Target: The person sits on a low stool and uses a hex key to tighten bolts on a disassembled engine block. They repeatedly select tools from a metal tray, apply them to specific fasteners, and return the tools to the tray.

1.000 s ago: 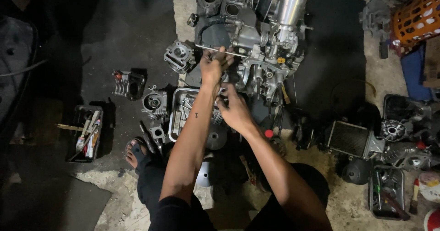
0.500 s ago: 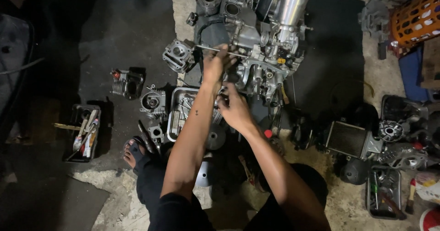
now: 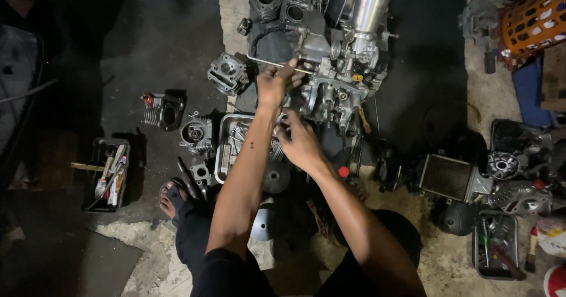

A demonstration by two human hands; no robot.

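Observation:
A grey metal engine point(image 3: 339, 81) lies on a black mat point(image 3: 424, 84) in front of me. My left hand point(image 3: 274, 84) is closed around a thin metal rod tool point(image 3: 259, 60) that lies across the engine's left side. Below it, my right hand point(image 3: 302, 142) reaches down between the engine's lower edge and a metal tray point(image 3: 226, 149) of small parts. Its back faces me and its fingertips are hidden, so what it holds is unclear.
Cylinder heads and engine pieces point(image 3: 227, 73) lie left of the engine. A small box of tools point(image 3: 109, 176) stands at far left. A radiator point(image 3: 448, 176), covers and a parts tray point(image 3: 498, 244) sit at right, with an orange basket point(image 3: 533, 20) at top right. My sandalled foot point(image 3: 174, 197) is beside the tray.
Both hands stay almost where they were, the left still on the rod tool. Only the view shifts slightly.

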